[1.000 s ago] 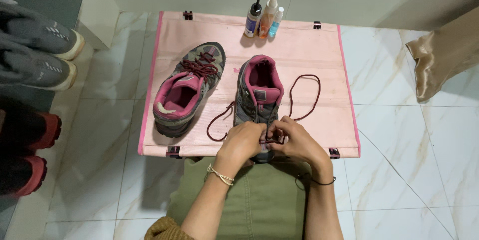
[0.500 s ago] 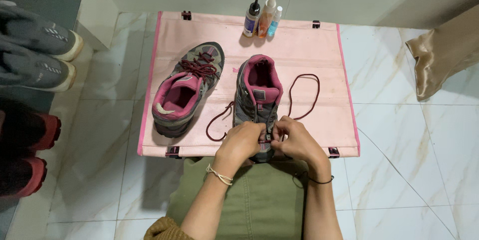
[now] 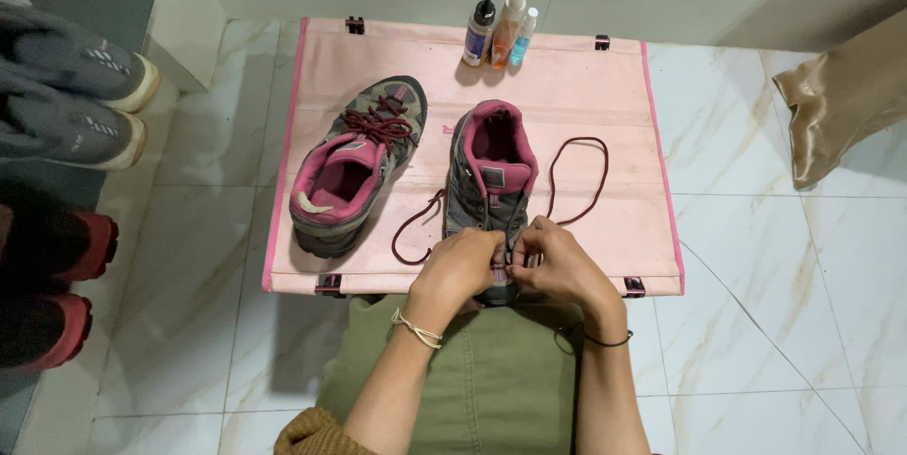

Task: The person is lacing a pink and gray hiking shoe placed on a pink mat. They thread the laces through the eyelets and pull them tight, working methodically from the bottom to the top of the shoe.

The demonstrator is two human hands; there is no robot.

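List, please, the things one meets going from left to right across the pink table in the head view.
Laced shoe → loose lace loop → unlaced shoe, with both hands at its near end → second lace loop. The three bottles stand at the far edge, above both shoes, so I leave them out.

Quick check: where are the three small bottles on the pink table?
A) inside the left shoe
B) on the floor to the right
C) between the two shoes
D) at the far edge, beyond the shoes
D: the bottles stand together at the far edge of the pink table, beyond both shoes.
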